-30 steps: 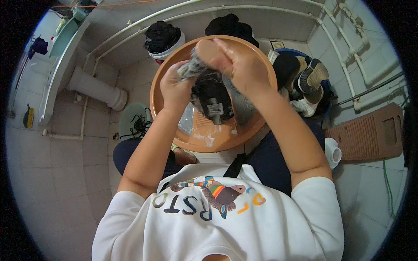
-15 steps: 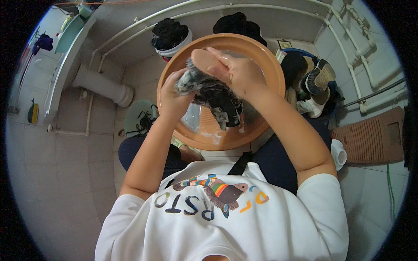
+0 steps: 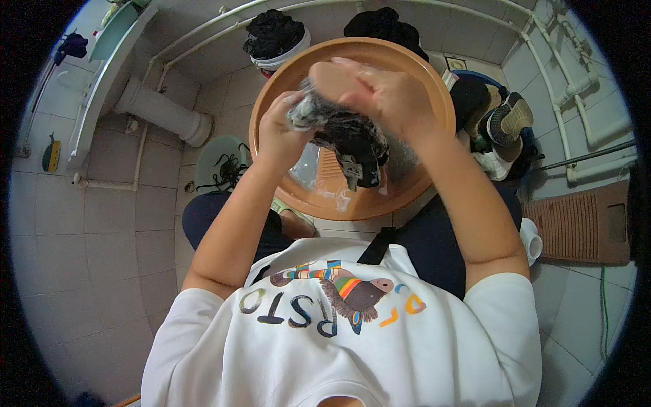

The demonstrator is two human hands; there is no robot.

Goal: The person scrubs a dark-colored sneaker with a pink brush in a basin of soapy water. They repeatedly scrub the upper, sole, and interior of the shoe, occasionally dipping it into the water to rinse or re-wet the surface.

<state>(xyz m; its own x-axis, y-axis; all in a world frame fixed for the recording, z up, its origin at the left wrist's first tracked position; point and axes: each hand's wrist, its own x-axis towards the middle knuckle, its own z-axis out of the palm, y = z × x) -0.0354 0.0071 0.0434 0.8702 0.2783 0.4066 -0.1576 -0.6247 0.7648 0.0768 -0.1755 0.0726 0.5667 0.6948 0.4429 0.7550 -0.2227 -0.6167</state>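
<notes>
My left hand (image 3: pixel 281 129) is closed around one end of a black shoe (image 3: pixel 356 146) covered in grey-white suds. The shoe hangs tilted over a round orange basin (image 3: pixel 271 183), its tongue with a pale label pointing down toward me. In my right hand (image 3: pixel 393 98), slightly smeared by motion, is a brush with an oval tan back (image 3: pixel 337 83). The brush lies against the foamy part of the shoe beside my left hand; its bristles are hidden. Below the shoe, a ridged orange washboard surface (image 3: pixel 330 176) and soapy water show inside the basin.
Dark wet items fill a white bucket (image 3: pixel 288 55) behind the basin, with another black heap (image 3: pixel 383 30) alongside. Several shoes (image 3: pixel 505 125) crowd a blue tub at right. Dark laces (image 3: pixel 229 169) lie in a pale green basin at left. A brown washboard (image 3: pixel 576 224) leans against the right wall.
The whole view has shifted a little, moving the basin up and right in the picture. Both hands still hold the shoe and brush over the basin; the right hand has moved slightly with the brush.
</notes>
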